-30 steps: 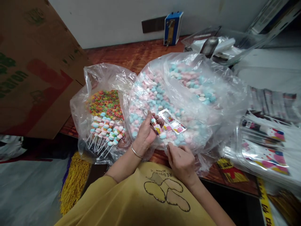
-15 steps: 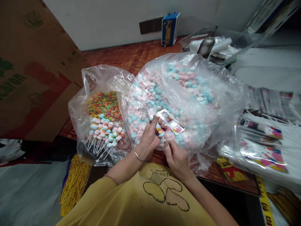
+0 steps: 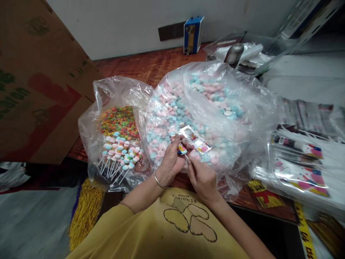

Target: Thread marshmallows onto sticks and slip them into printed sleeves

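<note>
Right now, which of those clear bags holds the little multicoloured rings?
The left bag, beside the cardboard box. It holds orange, green and red rings plus finished skewers; the other bags hold only pink and blue pieces.

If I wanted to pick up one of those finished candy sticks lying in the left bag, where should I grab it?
Probably by the bare white stick end, coming from the near side. The candy sticks lie fanned with their stick ends pointing toward the person and their candy pieces away, so the ends are free to pinch without squeezing the candy. The bag is open on top.
</note>
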The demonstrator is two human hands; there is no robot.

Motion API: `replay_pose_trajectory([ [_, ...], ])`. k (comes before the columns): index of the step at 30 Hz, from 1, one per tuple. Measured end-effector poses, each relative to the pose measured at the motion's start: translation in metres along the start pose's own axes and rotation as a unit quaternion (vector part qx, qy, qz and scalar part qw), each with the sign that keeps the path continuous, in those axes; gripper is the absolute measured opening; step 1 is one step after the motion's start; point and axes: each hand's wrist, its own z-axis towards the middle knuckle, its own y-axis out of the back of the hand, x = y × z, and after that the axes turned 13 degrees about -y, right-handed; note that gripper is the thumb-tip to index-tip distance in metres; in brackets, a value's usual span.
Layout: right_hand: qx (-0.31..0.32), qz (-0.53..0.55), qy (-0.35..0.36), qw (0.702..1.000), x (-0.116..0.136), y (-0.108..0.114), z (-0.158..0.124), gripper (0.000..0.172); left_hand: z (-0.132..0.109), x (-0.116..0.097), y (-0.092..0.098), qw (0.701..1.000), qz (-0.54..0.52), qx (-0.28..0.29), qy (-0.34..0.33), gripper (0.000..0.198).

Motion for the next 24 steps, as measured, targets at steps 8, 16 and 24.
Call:
replay_pose_trajectory([
  [8,0.306,0.394,-0.276,0.821,0.019,0.004,-0.008,0.033,-0.003,-0.009,0.000,0.998,-0.022,0.064,0.014,0.026],
  [16,-0.090,-0.243,0.193,0.946,-0.001,0.005,-0.005,0.024,-0.002,-0.014,-0.008,1.000,0.000,0.017,-0.012,0.018],
  [24,-0.004,-0.004,0.019,1.000,0.013,0.002,-0.004,0.025,-0.007,0.001,-0.003,0.998,-0.002,0.064,-0.004,0.029],
])
